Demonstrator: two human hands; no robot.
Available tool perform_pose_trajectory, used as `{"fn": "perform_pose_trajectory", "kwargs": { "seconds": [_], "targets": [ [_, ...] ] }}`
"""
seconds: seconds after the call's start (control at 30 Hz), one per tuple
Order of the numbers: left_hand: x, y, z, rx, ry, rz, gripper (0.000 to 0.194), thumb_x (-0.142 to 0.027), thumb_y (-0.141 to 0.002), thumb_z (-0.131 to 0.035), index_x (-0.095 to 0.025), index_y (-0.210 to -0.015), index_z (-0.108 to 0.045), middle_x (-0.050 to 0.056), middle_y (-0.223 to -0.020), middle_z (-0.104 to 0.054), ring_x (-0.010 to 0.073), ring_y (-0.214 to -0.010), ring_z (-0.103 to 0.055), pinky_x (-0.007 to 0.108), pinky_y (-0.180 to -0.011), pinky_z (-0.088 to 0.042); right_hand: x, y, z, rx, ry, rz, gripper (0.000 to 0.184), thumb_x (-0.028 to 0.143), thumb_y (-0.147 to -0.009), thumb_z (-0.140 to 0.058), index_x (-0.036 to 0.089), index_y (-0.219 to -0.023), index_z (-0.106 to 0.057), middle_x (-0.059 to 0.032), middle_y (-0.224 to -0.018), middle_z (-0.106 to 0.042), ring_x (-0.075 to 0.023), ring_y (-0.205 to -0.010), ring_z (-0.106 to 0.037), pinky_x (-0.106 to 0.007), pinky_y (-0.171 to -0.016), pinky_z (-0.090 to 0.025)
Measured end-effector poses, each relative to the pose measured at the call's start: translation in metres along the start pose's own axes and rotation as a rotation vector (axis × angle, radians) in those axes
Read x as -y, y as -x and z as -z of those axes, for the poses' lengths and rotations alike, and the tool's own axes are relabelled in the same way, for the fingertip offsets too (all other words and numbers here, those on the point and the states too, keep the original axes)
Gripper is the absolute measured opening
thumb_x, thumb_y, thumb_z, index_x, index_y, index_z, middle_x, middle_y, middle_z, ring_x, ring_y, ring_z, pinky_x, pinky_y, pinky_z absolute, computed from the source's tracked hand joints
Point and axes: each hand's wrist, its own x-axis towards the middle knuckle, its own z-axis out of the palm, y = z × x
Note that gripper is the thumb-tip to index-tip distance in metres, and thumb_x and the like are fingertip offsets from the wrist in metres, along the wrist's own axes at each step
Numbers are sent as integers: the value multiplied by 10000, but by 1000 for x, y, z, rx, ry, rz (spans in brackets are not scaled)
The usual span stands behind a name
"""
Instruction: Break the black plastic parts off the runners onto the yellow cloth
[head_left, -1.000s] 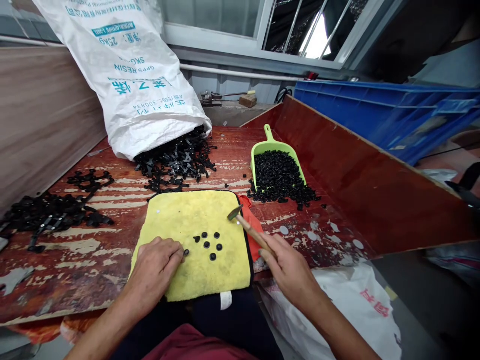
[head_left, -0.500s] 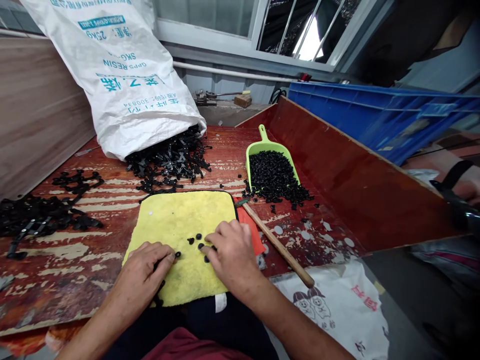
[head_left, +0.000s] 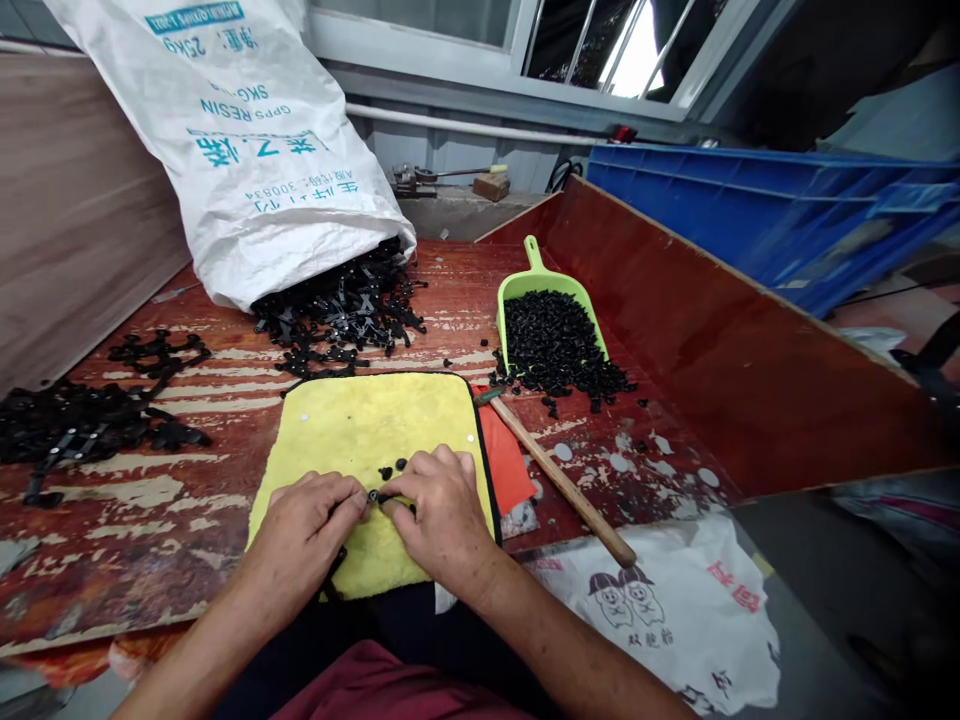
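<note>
From the head view, the black part [head_left: 373,495] is small and dark, with a rounded, ring-like end that catches a little light. It is low over the middle of the yellow cloth [head_left: 330,430], right between the two hands; most of it is hidden by fingers, so I can't make out its full shape.

The left hand [head_left: 315,520] is closed, thumb and forefinger pinched together on the black part, the other fingers curled in behind. Something dark shows below that palm, by the near edge of the cloth.

The right hand [head_left: 442,515] is nearly closed too, its thumb and forefinger brought together on a tiny dark piece [head_left: 383,498] just beside the ring-like end. Whether the two pieces touch, I can't tell.

Just beyond the right fingers, a couple of black buttons [head_left: 401,464] lie on the cloth. The hammer [head_left: 570,490] lies to the right, its head by the cloth's edge and its wooden handle slanting toward the person, near an orange rag [head_left: 507,460]. Farther back, a green dustpan [head_left: 534,284] is heaped with little black bits, and black pieces spill from the mouth of a white sack [head_left: 285,200] onto the worn red table [head_left: 247,390].
</note>
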Motion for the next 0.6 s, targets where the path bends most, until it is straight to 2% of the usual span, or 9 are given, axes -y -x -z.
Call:
{"fn": "perform_pose_trajectory", "kwargs": {
  "seconds": [0.6],
  "targets": [
    [1,-7,-7,-9,-140,-24,391,-370,-947,-368,-214,-727,-650,39,-720,-676,226,-764,-609,345,-732,-394,-3,-4,-5,-21,-44,8,51,233,-812,-748,273,-841,-739,31,-846,-675,-187,-912,-491,-368,-828,-260]
  ]
}}
